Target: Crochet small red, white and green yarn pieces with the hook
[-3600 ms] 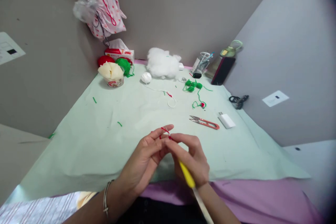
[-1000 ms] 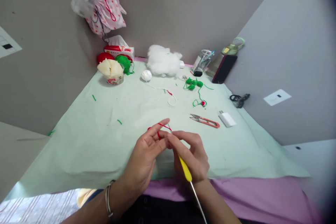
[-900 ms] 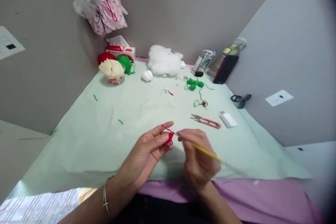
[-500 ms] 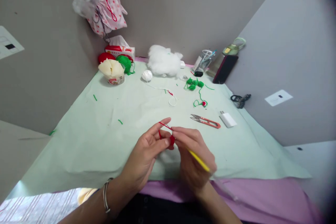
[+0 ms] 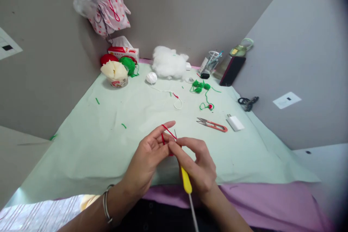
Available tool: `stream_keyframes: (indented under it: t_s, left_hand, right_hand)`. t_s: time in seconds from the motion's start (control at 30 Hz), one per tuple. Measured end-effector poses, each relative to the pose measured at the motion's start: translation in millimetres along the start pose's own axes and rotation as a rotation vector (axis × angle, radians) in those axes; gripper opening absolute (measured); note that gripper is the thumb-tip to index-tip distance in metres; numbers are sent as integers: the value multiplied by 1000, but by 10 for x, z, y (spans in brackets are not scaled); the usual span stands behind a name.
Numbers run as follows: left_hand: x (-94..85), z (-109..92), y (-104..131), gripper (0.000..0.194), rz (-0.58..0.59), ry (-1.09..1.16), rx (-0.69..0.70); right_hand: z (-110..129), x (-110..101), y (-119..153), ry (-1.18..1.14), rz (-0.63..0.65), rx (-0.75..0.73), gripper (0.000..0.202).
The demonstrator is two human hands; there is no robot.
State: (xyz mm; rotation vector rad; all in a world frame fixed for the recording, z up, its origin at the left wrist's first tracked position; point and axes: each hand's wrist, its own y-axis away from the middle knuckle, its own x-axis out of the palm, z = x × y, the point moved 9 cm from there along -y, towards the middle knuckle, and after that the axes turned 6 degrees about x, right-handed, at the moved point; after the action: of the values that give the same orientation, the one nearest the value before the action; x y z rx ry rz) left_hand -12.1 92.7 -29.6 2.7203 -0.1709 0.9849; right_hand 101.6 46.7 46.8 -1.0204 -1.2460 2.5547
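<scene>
One slim hook (image 5: 186, 181) is resting in the right hand (image 5: 199, 163) at the lower middle of the frame, its yellow grip slanting down and its thin metal shaft running on towards the bottom edge, while a narrow metal tip is poking up past the fingertips. From where I'm standing, red yarn (image 5: 169, 132) is stretching from the raised index finger of the left hand (image 5: 148, 154) down to the hook; the left thumb and fingertips are pinching the yarn close beside the right fingertips, which are mostly hiding it there. Underneath, a pale green cloth (image 5: 81, 145) is spreading out, lightly creased, with a purplish cloth (image 5: 272, 203) showing at the lower right. Orange-handled snips (image 5: 214, 126) and a white plug adapter (image 5: 235, 122) are lying right of centre, below some green yarn (image 5: 199, 86). At upper centre a white yarn ball (image 5: 151, 77) is sitting near fluffy white stuffing (image 5: 170, 63). A tissue box (image 5: 123, 52) is standing at the upper left, under a hanging pink spotted bag (image 5: 116, 7); at the upper right a phone (image 5: 233, 71) is standing tilted by a green bottle (image 5: 239, 50). Grey walls (image 5: 203, 11) are rising behind everything.
</scene>
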Motion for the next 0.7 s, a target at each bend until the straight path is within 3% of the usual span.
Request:
stream_keyframes:
  t_s: [0.07,0.13,0.2,0.27,0.43,0.6,0.7]
  left_hand:
    - [22,87,1,52,24,83,-104]
    - [32,120,1,47,36,124,-162]
    - [27,85,-6,44,31,114,-139]
    - [40,32,-8,43,37,67,-78]
    - [74,13,-3,39,18,-14,17]
    - [50,117,-30,39,-11,151,-71]
    - [11,136,-40,38,-29,201,-127]
  right_hand:
    - [-70,-51,-9,-70,-73,68,33]
    - [-240,-102,-23,-296,-149,228,28]
    - [-406,-79,-27,-541,-182,390,24]
    - [-457,-13,-51,-645,-148,458,20]
    - [-338,18,-71,-490,-99,363,23]
    - [-141,4,0,-122,-67,106,36]
    - [-332,-77,-5,-316,-146,267,29]
